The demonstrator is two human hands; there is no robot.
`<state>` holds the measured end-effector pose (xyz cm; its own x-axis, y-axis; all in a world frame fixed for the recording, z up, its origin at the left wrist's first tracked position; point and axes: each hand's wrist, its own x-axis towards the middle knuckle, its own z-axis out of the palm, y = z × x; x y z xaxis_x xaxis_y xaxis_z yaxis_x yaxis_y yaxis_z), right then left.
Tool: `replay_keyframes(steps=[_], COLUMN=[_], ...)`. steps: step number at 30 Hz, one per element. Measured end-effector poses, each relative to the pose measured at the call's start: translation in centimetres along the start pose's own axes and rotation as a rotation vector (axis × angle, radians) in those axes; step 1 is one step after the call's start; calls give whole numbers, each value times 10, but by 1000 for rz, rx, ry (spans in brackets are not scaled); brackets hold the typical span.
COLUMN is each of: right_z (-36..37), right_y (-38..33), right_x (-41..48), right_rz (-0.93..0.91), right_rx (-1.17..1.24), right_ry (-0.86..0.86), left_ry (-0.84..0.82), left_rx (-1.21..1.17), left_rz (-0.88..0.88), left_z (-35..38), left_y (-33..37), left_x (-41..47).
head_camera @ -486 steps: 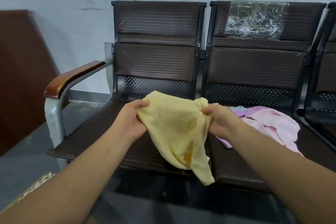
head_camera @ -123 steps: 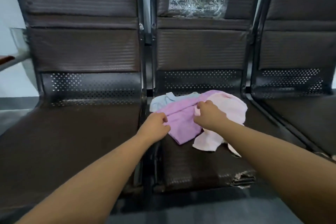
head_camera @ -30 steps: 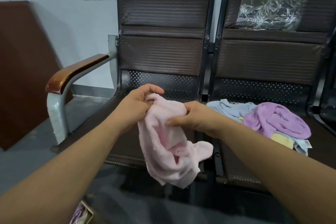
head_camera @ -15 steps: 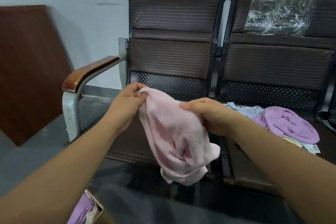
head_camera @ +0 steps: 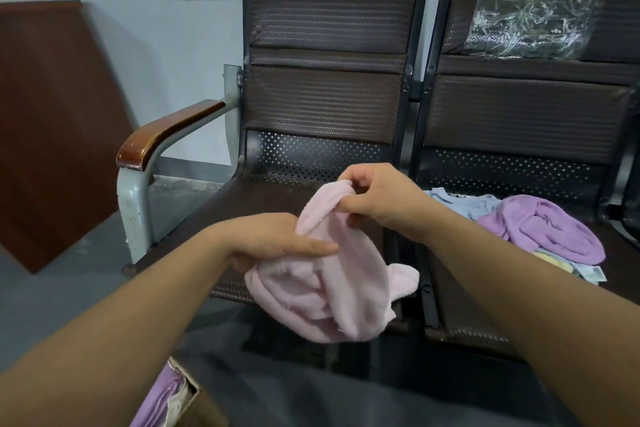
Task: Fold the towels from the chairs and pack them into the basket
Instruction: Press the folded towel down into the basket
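Pink towel (head_camera: 332, 291), left hand (head_camera: 273, 239), right hand (head_camera: 384, 201)

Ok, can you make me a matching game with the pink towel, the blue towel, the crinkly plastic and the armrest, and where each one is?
Things:
1. pink towel
2. light blue towel
3. clear plastic
4. wooden armrest

Places:
A. draped over the backrest of the right chair
B. on the outer side of the left chair
C. held by the left hand and right hand
D. on the right chair's seat, partly under the purple towel

Pairs: 1-C, 2-D, 3-A, 4-B.
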<state>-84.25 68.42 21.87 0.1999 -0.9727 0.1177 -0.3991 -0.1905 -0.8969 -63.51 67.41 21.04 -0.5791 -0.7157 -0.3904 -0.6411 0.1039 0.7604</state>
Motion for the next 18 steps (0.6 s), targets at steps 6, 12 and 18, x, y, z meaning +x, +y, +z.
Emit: replay_keyframes(steps=[6,12,18], right_z=[1,-5,-2], right_y=[21,56,49], right_x=[11,-6,3], right_rz=[105,365,241], right_rx=[136,-57,182], right_ry=[61,-235,63], left_ry=[205,377,348], left_rx=[-1085,-1404,-1307], left_rz=[155,176,233], left_z=[9,-9,-10], left_y=[5,11,11], left_x=[19,11,9])
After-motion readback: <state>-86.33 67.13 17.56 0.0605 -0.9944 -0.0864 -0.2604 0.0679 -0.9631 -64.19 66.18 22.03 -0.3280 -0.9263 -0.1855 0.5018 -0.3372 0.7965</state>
